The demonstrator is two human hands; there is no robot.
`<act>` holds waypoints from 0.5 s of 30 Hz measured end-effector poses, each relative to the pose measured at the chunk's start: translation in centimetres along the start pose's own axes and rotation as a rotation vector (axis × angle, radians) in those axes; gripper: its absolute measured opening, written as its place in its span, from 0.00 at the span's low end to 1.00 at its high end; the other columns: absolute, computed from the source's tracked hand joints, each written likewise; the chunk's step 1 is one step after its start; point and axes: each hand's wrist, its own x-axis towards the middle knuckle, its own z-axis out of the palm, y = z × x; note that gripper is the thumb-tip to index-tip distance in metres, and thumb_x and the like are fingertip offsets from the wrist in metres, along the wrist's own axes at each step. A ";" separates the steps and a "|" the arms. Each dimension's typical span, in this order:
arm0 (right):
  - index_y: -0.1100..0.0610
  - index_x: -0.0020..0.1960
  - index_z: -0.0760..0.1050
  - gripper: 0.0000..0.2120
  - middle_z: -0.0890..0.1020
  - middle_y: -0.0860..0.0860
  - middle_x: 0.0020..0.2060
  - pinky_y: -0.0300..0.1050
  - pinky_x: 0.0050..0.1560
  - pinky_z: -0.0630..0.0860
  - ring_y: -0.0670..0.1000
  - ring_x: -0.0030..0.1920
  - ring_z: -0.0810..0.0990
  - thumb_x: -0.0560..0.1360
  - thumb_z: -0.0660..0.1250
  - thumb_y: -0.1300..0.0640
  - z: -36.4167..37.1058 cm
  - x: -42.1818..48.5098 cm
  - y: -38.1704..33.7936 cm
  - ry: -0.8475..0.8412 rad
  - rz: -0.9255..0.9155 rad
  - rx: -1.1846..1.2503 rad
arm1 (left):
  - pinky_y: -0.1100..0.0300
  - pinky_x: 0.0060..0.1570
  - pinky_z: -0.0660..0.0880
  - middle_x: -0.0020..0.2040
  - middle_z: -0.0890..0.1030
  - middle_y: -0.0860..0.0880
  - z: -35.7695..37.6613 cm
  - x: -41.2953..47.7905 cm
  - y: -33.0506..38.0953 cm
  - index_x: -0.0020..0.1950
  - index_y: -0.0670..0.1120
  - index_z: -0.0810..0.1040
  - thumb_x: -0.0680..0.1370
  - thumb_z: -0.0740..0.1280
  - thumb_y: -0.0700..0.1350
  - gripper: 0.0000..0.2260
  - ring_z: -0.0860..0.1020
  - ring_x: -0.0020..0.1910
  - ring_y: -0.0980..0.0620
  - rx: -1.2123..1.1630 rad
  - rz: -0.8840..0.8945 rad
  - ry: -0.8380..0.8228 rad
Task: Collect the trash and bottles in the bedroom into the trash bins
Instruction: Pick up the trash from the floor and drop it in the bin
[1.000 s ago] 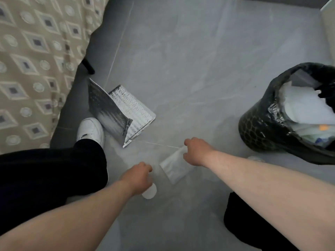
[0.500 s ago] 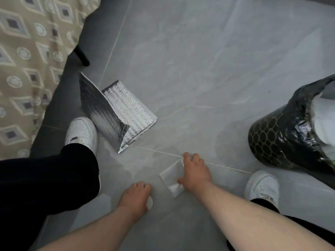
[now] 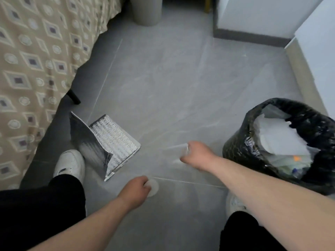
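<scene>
My right hand (image 3: 197,153) grips a thin clear plastic wrapper (image 3: 176,152), lifted off the grey floor and blurred by motion. My left hand (image 3: 135,187) holds a small round white lid (image 3: 153,187) just above the floor. The trash bin (image 3: 241,153), lined with a black bag and filled with white paper and other rubbish, stands close to the right of my right hand. A silver foil insulated bag (image 3: 108,142) lies on the floor by the bed, left of both hands.
The bed with a patterned beige cover (image 3: 36,60) runs along the left, its black leg (image 3: 73,96) on the floor. A grey bin (image 3: 146,11) stands at the back. White furniture (image 3: 317,42) lines the right. My white shoes (image 3: 69,163) flank the hands.
My right hand has lifted the clear wrapper off the floor and moved toward the bin. My left hand has risen with the white lid. The view has tilted up.
</scene>
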 end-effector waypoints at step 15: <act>0.57 0.53 0.75 0.17 0.81 0.52 0.47 0.47 0.46 0.78 0.52 0.45 0.81 0.69 0.74 0.51 -24.4 -12.0 16.1 0.680 0.174 0.635 | 0.54 0.38 0.76 0.37 0.79 0.48 -0.7 -1.6 33.6 0.44 0.50 0.74 0.72 0.70 0.42 0.06 0.78 0.35 0.49 -0.433 0.442 0.258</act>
